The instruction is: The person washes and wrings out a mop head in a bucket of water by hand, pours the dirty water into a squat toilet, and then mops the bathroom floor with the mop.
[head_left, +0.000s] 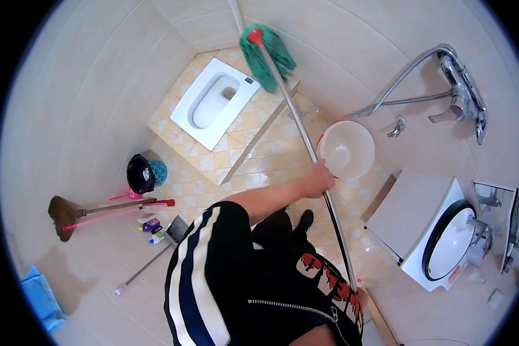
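A mop with a metal handle [299, 120] runs diagonally across the head view. Its green cloth head [266, 60], with a red centre joint, hangs at the far end by the wall, beside the squat toilet [213, 104]. My left hand [317, 180] is closed around the middle of the handle. Down by my right side, my right hand [361, 298] grips the handle's near end; my shirt partly covers it. A white bucket [358, 144] stands on the tiled floor just right of the handle, close to my left hand.
A low step edge [254, 141] borders the toilet area. On the right are a washbasin cabinet [412, 213] and a wall shower tap [458, 95]. Along the left wall stand a lined bin [141, 175], a broom [63, 218], a dustpan [177, 229] and several bottles [151, 225].
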A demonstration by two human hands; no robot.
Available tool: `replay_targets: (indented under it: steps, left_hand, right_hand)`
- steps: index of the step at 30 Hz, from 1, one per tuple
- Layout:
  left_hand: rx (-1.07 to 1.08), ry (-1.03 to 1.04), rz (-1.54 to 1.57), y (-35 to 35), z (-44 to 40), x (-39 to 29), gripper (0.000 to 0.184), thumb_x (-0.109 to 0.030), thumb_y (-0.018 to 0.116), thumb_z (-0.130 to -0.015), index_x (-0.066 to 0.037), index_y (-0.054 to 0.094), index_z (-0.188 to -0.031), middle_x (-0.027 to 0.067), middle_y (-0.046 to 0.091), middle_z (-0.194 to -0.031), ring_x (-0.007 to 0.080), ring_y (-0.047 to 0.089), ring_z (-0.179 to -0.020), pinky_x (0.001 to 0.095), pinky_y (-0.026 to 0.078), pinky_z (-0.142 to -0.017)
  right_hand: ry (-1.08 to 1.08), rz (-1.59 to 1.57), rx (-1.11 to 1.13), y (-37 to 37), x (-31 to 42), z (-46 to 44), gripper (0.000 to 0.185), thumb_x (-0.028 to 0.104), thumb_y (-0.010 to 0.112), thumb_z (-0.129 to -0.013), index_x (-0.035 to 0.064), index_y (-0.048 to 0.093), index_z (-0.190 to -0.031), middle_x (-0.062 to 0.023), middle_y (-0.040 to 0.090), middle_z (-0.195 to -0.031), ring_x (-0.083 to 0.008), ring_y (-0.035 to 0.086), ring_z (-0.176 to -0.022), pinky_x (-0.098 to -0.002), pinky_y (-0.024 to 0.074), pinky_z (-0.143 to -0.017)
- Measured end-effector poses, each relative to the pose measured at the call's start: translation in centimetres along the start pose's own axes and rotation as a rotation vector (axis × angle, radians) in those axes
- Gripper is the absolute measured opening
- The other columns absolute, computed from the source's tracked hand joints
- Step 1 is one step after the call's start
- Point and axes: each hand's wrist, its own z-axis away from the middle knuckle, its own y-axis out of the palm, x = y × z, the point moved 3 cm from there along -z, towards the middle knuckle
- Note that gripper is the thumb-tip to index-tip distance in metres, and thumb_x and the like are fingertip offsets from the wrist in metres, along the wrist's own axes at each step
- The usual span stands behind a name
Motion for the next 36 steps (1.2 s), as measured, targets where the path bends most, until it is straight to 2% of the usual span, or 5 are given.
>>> replay_targets:
  steps: [9, 18, 22, 29, 36]
  left_hand:
    - [0.084, -0.113, -0.183, -4.1, 2.2, 13.0, 0.013, -0.014, 0.063, -0.054, -0.015, 0.05, -0.054, 0.0014, 0.05, -0.06, 0.0194, 0.053, -0.068, 0.0363, 0.033, -0.069]
    - [-0.217, -0.46, -0.189, 1.9, 2.9, 19.7, 0.019, -0.023, 0.07, -0.061, -0.011, 0.055, -0.061, 0.0044, 0.052, -0.071, 0.0221, 0.053, -0.08, 0.0411, 0.035, -0.08]
    - [0.08, -0.584, -0.22, 9.1, 2.2, 17.9, 0.015, -0.029, 0.065, -0.069, -0.015, 0.063, -0.074, 0.0024, 0.056, -0.08, 0.0184, 0.051, -0.093, 0.0431, 0.032, -0.09]
    - [0.184, -0.414, -0.039, 11.6, -0.7, 9.6, 0.019, -0.032, 0.065, -0.069, -0.013, 0.061, -0.072, 0.0037, 0.056, -0.079, 0.0199, 0.05, -0.094, 0.0426, 0.029, -0.094]
    - [-0.085, -0.127, 0.132, 13.2, -4.3, -0.3, 0.008, -0.022, 0.065, -0.065, -0.015, 0.061, -0.068, 0.0029, 0.059, -0.077, 0.0223, 0.053, -0.089, 0.0401, 0.033, -0.089]
  right_hand:
    - [-0.243, -0.215, 0.103, 2.0, 12.0, -7.8, 0.045, 0.047, 0.061, -0.07, 0.0033, 0.054, -0.062, -0.0158, 0.054, -0.058, -0.0331, 0.054, -0.058, -0.0399, 0.0404, -0.053]
    - [-0.29, -0.274, 0.167, -2.7, 19.7, -8.6, 0.037, 0.04, 0.058, -0.075, 0.0041, 0.056, -0.078, -0.0178, 0.059, -0.07, -0.0348, 0.058, -0.068, -0.041, 0.0435, -0.058]
    - [-0.28, -0.45, 0.286, -1.2, 16.1, -8.2, 0.031, 0.033, 0.056, -0.079, 0.0012, 0.055, -0.081, -0.0163, 0.057, -0.067, -0.0303, 0.055, -0.06, -0.0379, 0.043, -0.056]
    - [-0.021, -0.633, 0.419, -4.8, 9.8, -2.5, 0.021, 0.02, 0.051, -0.083, -0.001, 0.053, -0.081, -0.0028, 0.05, -0.059, -0.0108, 0.047, -0.052, -0.0267, 0.0385, -0.049]
    - [-0.083, -0.456, 0.24, -7.7, 3.7, 3.8, 0.018, 0.016, 0.054, -0.081, -0.0011, 0.054, -0.085, -0.0063, 0.05, -0.059, -0.0143, 0.049, -0.055, -0.0282, 0.0392, -0.051]
